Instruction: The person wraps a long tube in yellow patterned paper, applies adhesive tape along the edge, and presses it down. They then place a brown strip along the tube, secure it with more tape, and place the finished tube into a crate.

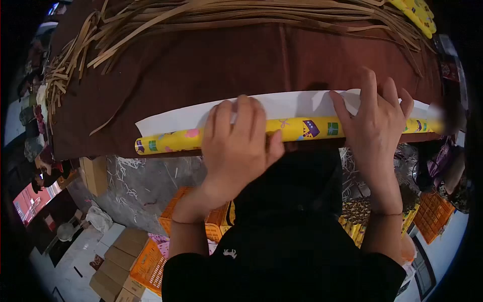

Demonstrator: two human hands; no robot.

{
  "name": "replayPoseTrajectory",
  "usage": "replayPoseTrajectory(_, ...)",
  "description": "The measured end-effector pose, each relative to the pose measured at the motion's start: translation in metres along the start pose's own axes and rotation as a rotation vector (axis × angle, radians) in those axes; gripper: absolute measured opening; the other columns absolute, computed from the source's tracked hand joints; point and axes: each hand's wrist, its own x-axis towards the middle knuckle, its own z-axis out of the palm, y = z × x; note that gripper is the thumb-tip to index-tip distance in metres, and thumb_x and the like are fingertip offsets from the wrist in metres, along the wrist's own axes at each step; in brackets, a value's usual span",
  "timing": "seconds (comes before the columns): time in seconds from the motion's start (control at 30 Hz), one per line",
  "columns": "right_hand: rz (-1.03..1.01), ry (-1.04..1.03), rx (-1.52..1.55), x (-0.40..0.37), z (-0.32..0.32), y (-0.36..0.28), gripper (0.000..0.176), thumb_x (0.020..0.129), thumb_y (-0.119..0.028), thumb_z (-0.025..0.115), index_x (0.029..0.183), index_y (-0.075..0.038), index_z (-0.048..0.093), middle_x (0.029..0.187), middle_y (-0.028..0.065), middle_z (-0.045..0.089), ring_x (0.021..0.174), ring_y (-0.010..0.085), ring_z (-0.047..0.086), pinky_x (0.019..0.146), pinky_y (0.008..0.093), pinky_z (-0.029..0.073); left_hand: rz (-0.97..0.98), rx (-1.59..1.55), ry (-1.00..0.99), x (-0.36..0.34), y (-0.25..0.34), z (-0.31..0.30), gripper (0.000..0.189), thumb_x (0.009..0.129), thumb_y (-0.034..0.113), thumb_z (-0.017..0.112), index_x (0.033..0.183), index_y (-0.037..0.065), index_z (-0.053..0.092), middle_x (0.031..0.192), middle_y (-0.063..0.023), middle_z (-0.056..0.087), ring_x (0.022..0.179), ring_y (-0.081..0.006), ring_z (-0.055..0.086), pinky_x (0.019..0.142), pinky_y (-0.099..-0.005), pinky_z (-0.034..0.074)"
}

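Observation:
A long roll of yellow wrapping paper, printed with gifts and party shapes, lies along the near edge of the brown cloth-covered table. Its loose end shows a white underside beyond the roll. My left hand is on the roll left of its middle, with bent fingers over the far side and the thumb to the right. My right hand rests farther right, its fingers spread and raised and its thumb on the white edge. The roll's right end is blurred.
Long brown strips lie across the far part of the table. A yellow printed piece is at the far right corner. Below are orange crates, cardboard boxes, paper shreds and a stack of yellow rolls.

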Motion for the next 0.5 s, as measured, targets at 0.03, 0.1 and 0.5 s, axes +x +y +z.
replayPoseTrajectory(0.03, -0.001, 0.005, 0.006, 0.0, 0.0, 0.0, 0.045, 0.078, -0.022, 0.076, 0.113, -0.008, 0.053, 0.057, -0.0006, 0.057, 0.074, 0.0187, 0.053, 0.085, 0.0408, 0.035, 0.032, -0.043, 0.026, 0.007, 0.009, 0.005, 0.045, 0.083, 0.033, 0.056, 0.105, -0.006, 0.063, 0.104, -0.0199, 0.06, 0.093, -0.0346, 0.056, 0.081, -0.0451, 0.049)
replayPoseTrajectory(0.1, -0.001, 0.014, 0.01, -0.001, 0.001, 0.0, 0.044, 0.078, -0.021, 0.076, 0.113, -0.008, 0.053, 0.058, -0.0008, 0.057, 0.075, 0.0186, 0.053, 0.084, 0.0408, 0.035, 0.021, -0.124, 0.076, 0.019, 0.028, 0.013, 0.046, 0.082, 0.035, 0.057, 0.102, -0.006, 0.063, 0.103, -0.019, 0.061, 0.091, -0.0337, 0.056, 0.078, -0.0432, 0.049)
replayPoseTrajectory(0.5, -0.076, 0.043, 0.119, -0.003, 0.004, 0.019, 0.043, 0.076, -0.026, 0.077, 0.11, -0.008, 0.057, 0.064, -0.001, 0.06, 0.078, 0.0202, 0.056, 0.09, 0.0416, 0.034, 0.052, -0.208, 0.162, 0.043, 0.074, 0.033, 0.036, 0.081, 0.021, 0.059, 0.103, -0.007, 0.065, 0.104, -0.0186, 0.061, 0.093, -0.033, 0.059, 0.079, -0.0419, 0.051)
